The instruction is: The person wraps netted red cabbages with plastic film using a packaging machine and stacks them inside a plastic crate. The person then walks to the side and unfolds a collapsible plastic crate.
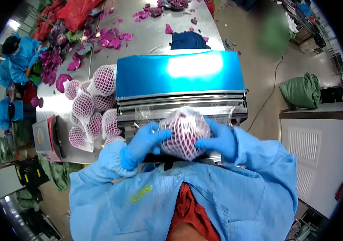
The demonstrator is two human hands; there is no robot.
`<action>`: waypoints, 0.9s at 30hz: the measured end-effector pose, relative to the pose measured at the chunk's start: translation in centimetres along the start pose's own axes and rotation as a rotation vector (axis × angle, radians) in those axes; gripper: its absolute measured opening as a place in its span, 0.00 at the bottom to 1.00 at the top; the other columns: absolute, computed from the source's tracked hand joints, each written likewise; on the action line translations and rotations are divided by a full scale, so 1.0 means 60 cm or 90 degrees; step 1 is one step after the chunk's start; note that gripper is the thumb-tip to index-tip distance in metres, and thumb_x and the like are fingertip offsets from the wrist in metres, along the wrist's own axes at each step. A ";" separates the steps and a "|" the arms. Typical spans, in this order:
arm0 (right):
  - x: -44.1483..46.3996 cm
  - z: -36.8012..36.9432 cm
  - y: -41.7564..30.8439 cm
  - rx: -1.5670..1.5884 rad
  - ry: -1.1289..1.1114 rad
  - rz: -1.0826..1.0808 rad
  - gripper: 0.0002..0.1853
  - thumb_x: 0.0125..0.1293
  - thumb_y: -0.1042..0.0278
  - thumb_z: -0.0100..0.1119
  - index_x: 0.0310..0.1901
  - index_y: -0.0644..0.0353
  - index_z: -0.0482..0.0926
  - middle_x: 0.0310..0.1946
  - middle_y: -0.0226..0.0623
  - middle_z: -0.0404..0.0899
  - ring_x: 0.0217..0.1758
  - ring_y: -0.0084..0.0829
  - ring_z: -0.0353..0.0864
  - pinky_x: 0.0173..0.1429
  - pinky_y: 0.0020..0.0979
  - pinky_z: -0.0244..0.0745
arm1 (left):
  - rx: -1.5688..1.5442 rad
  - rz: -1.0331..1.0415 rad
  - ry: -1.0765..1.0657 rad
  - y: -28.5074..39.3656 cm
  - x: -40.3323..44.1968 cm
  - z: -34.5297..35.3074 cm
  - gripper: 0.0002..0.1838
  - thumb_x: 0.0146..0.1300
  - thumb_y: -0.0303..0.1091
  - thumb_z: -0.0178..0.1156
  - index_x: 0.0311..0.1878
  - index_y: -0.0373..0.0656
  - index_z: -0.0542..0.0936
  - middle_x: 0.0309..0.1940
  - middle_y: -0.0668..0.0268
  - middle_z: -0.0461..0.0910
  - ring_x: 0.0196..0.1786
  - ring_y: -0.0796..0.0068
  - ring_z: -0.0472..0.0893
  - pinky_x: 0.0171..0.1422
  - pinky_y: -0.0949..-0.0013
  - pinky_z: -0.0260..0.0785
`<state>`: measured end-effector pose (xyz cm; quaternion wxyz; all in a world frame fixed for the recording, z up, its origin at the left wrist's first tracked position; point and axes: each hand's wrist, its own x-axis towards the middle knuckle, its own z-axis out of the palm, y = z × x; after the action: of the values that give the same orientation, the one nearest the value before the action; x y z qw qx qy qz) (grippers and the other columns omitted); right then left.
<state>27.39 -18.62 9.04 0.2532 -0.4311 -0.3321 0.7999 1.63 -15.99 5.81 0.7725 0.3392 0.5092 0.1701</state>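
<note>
A red cabbage (pixel 184 136) in a white foam net sits in front of me at the near side of a wrapping machine with a shiny blue cover (pixel 143 76). Clear plastic film (pixel 223 114) spreads behind the cabbage and seems to reach partly around it. My left hand (pixel 144 142), in a blue glove, grips the cabbage's left side with its fingertips. On the opposite side my right hand (pixel 221 140), gloved too, curls its fingers and thumb around it. The underside of the cabbage is hidden.
Several netted cabbages (pixel 84 105) are piled left of the machine, near a scale (pixel 47 138). Purple leaves (pixel 111 38) and a dark blue cloth (pixel 189 41) lie on the metal table (pixel 147 30). Two people (pixel 21 56) in blue stand at left. A green sack (pixel 301 90) stands right.
</note>
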 end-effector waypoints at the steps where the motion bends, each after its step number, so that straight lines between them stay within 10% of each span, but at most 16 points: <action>1: -0.018 0.020 0.000 0.026 0.000 0.081 0.44 0.59 0.65 0.67 0.70 0.66 0.50 0.62 0.46 0.69 0.63 0.34 0.70 0.67 0.35 0.66 | -0.030 -0.068 -0.005 -0.037 -0.004 -0.002 0.22 0.55 0.51 0.68 0.36 0.40 0.76 0.25 0.69 0.76 0.21 0.84 0.71 0.21 0.80 0.63; 8: -0.006 0.010 0.104 0.129 0.065 0.235 0.41 0.62 0.52 0.62 0.71 0.61 0.54 0.58 0.45 0.73 0.57 0.37 0.76 0.62 0.33 0.71 | -0.192 -0.215 -0.035 -0.141 0.006 -0.024 0.24 0.62 0.43 0.63 0.54 0.35 0.74 0.45 0.59 0.80 0.38 0.73 0.81 0.39 0.73 0.75; 16: -0.049 -0.082 0.175 -0.779 0.056 -0.143 0.60 0.37 0.47 0.75 0.73 0.54 0.52 0.63 0.48 0.60 0.66 0.50 0.57 0.69 0.48 0.52 | 0.668 0.437 0.006 -0.168 -0.062 -0.066 0.34 0.50 0.30 0.64 0.64 0.41 0.67 0.56 0.56 0.70 0.60 0.51 0.67 0.67 0.52 0.57; 19: -0.046 -0.107 0.201 -1.020 0.153 -0.146 0.50 0.41 0.54 0.71 0.69 0.47 0.59 0.64 0.36 0.62 0.65 0.46 0.60 0.66 0.46 0.57 | 0.845 0.460 0.089 -0.191 -0.043 -0.074 0.34 0.44 0.30 0.61 0.61 0.48 0.72 0.59 0.59 0.68 0.59 0.55 0.66 0.61 0.53 0.62; 22: -0.036 -0.146 0.260 -1.161 0.212 -0.426 0.34 0.47 0.67 0.66 0.61 0.48 0.72 0.58 0.29 0.71 0.62 0.43 0.67 0.63 0.44 0.61 | 0.883 0.596 0.147 -0.214 -0.034 -0.085 0.27 0.43 0.31 0.63 0.52 0.55 0.79 0.56 0.70 0.72 0.55 0.62 0.69 0.54 0.57 0.63; 27: -0.065 -0.123 0.226 -0.880 0.128 -0.550 0.22 0.48 0.76 0.62 0.49 0.50 0.80 0.47 0.28 0.81 0.56 0.40 0.75 0.58 0.43 0.66 | 0.772 0.756 0.165 -0.216 -0.060 -0.090 0.16 0.48 0.30 0.63 0.43 0.52 0.84 0.52 0.71 0.77 0.52 0.61 0.72 0.55 0.58 0.65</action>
<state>34.05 -27.87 -2.09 0.2449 -0.3936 -0.8622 0.2041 -5.83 -25.55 -2.16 0.1767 0.8816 0.3345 0.2821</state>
